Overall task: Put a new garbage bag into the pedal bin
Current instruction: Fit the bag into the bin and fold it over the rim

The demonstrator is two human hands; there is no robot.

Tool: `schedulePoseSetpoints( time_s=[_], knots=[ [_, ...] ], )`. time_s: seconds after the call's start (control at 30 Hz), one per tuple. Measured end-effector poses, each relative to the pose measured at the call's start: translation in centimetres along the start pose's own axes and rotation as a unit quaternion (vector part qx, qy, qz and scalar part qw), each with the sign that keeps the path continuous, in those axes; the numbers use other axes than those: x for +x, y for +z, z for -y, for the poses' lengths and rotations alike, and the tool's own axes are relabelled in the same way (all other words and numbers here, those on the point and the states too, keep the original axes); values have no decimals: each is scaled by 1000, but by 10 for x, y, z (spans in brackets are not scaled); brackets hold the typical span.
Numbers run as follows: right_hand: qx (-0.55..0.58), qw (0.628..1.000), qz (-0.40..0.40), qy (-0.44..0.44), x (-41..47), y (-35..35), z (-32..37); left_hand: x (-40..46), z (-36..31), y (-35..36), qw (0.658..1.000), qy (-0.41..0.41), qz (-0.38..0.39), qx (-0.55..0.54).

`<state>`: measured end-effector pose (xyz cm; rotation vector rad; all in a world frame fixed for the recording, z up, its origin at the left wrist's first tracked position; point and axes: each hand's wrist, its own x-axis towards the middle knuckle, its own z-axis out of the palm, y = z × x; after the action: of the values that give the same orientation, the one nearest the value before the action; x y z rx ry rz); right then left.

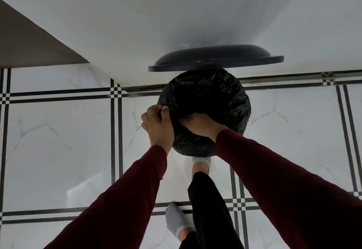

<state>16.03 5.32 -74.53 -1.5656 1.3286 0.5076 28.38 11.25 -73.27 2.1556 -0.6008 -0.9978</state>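
A round pedal bin stands on the tiled floor against the white wall, its black lid (215,58) raised. A black garbage bag (225,96) lines the bin and is folded over the rim all round, hiding the bin's body. My left hand (156,125) pinches the bag's edge at the left side of the rim. My right hand (199,125) reaches inside the opening at the near side, fingers curled into the bag's plastic. My right foot in a grey sock (201,163) is at the bin's base, where the pedal is hidden.
White marble-look floor tiles (58,141) with black stripe borders surround the bin. The white wall (176,13) rises right behind it, with a brown surface (25,43) at the far left. My left foot (176,221) stands further back.
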Motion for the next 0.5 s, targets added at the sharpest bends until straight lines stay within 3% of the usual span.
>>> schedulePoseSetpoints(
  time_s=[0.07, 0.13, 0.17, 0.27, 0.5],
  knots=[
    [32, 991, -132, -17, -5, -7, -8, 2, -3, 0, 999, 5, -20, 38],
    [-29, 955, -287, -71, -11, -13, -19, 5, -8, 0, 995, 18, -46, 90],
    [-72, 941, -318, -87, -12, -19, -24, 7, -12, 1, 992, 32, -51, 108],
    [-101, 957, -266, -59, -10, -52, -30, 16, -23, 6, 987, 76, -27, 141],
    [-17, 985, -172, -14, -6, -85, -24, 27, -49, 13, 981, 95, 6, 168]
  ],
)
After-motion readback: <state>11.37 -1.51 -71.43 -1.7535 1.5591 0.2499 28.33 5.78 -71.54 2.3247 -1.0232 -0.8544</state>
